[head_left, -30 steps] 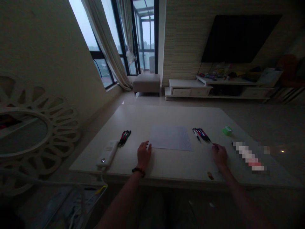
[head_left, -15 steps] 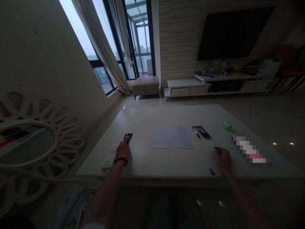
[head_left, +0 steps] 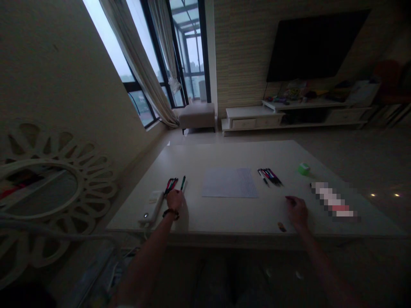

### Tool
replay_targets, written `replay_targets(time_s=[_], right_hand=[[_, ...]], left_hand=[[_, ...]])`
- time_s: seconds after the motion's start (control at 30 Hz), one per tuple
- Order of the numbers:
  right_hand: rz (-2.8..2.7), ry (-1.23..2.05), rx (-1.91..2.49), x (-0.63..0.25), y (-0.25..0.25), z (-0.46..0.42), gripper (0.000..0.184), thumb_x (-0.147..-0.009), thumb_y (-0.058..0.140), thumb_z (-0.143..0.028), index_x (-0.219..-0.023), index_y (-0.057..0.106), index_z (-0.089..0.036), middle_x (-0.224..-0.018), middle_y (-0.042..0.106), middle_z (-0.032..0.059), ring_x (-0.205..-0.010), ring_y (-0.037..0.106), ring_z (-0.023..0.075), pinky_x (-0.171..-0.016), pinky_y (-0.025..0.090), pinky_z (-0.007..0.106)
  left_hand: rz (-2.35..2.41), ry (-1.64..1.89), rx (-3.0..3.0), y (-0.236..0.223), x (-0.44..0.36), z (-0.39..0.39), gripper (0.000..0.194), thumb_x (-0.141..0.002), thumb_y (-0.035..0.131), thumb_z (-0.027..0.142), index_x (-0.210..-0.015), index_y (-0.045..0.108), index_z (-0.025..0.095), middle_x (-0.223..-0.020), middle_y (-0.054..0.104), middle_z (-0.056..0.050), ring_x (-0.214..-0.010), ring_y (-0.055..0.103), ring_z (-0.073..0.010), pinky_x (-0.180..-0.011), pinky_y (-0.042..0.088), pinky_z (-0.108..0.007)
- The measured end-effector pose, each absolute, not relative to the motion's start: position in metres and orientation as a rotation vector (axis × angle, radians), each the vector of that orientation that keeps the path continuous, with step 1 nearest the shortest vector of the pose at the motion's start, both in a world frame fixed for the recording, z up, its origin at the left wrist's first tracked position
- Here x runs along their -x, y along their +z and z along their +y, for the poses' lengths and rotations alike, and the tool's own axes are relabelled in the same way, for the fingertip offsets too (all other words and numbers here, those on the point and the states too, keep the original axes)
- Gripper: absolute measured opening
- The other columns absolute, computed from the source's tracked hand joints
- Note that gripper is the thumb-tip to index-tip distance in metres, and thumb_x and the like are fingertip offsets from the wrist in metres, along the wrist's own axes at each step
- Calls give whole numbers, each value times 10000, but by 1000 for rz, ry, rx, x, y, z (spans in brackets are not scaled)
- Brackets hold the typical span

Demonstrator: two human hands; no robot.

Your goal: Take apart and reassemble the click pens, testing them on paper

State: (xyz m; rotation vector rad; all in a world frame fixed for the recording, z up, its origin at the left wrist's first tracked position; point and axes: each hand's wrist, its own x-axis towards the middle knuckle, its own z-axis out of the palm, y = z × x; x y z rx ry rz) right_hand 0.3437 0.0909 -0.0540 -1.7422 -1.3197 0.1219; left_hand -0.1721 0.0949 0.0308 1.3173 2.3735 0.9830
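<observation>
On the left of the white table, my left hand is closed around the lower end of a green pen, which points up and away. Just left of it lies a small bunch of red and dark pens, partly covered by my fingers. My right hand rests on the right of the table, its fingers loosely bent and apart, with nothing visible in them. Between the hands lies a white sheet of paper. Several dark, red and blue pens lie side by side at its right.
A white power strip lies beside my left forearm. A green box-like object stands at the right, near a blurred-out item. By my right hand is a small brown piece. A round mirror frame stands at the left.
My left hand has moved a little to the right, carrying the green pen away from the bunch. The power strip shows more fully. My right hand stays in about the same place.
</observation>
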Motion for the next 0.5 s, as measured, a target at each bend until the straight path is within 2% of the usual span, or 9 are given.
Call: replay_targets(time_s=[0.13, 0.23, 0.33, 0.4, 0.5], right_hand=[[-1304, 89, 1720, -340, -47, 89, 380, -749, 423, -416, -858, 632, -118, -809, 553, 104, -718, 498, 209, -723, 409, 353], [-1304, 159, 1670, -309, -36, 78, 431, -765, 424, -513, -813, 618, -131, -791, 579, 113, -744, 509, 227, -731, 408, 364], [-1409, 681, 1527, -245, -21, 55, 472, -806, 375, -563, -780, 623, -162, -735, 616, 85, -683, 553, 210, -674, 432, 337], [-1458, 964, 1345, -197, -11, 41, 479, -823, 359, -563, -833, 643, -176, -789, 637, 74, -724, 582, 202, -669, 451, 318], [-1468, 1048, 1166, -147, -1, 30, 390, -789, 468, -525, -895, 654, -199, -909, 650, 66, -827, 594, 202, -731, 459, 314]], left_hand=[[2165, 1124, -1104, 37, 140, 88, 337, -700, 479, 448, -611, 579, 138, -560, 551, -54, -586, 560, -176, -566, 416, -290], [1903, 1181, -1041, 35, 97, 73, 458, -714, 444, 558, -745, 594, 127, -624, 548, -28, -557, 523, -111, -548, 417, -242], [1523, 1174, -960, 27, 42, 51, 493, -656, 532, 603, -816, 589, 141, -697, 547, -14, -588, 505, -77, -560, 407, -202], [1303, 1110, -896, 21, 8, 36, 496, -618, 594, 604, -814, 588, 148, -703, 536, -4, -590, 483, -64, -545, 380, -179], [1197, 1013, -889, 10, -25, 21, 510, -601, 632, 588, -860, 603, 150, -729, 551, -11, -602, 483, -67, -539, 360, -179]])
